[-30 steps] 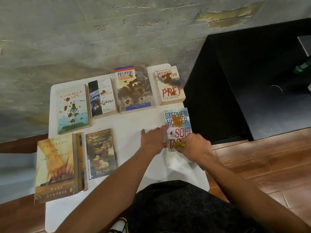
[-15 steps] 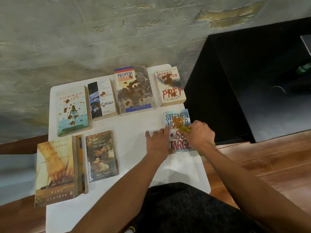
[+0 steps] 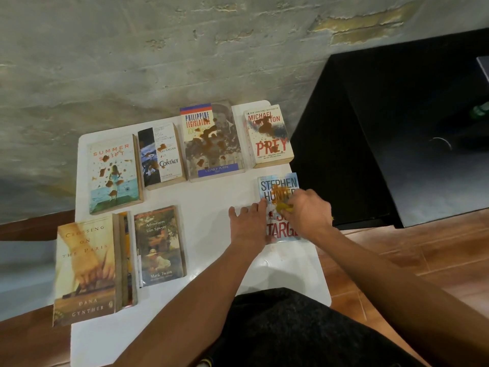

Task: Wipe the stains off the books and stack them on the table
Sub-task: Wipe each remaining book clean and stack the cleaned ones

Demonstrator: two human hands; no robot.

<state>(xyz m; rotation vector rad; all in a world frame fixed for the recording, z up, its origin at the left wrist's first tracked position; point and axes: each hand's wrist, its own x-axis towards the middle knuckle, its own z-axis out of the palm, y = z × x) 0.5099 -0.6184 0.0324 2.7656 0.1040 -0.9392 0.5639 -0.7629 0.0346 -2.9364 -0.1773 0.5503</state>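
A blue Stephen Hunter paperback (image 3: 277, 184) with a smeared orange-brown stain lies at the right edge of the white table (image 3: 211, 197). My right hand (image 3: 308, 214) grips a yellow cloth (image 3: 283, 207) pressed on its cover. My left hand (image 3: 250, 225) lies flat, fingers spread, holding down the book's left edge. Stained books fill the back row: Summer Shift (image 3: 113, 173), Contact (image 3: 162, 156), Philippine Legislature (image 3: 211, 140), Prey (image 3: 268, 136). Tom Sawyer (image 3: 158, 246) and Crossing on the Paris (image 3: 86, 268), which tops a small pile, look unstained.
A rough grey wall runs behind the table. A black cabinet (image 3: 397, 133) stands directly to the right, with wooden floor (image 3: 423, 260) in front of it. My dark-clothed lap (image 3: 291, 329) is at the table's near edge.
My right hand has slid the cloth up the Hunter cover, from the lower left part to the middle, smearing the stain. My left hand stayed on the book's left edge.
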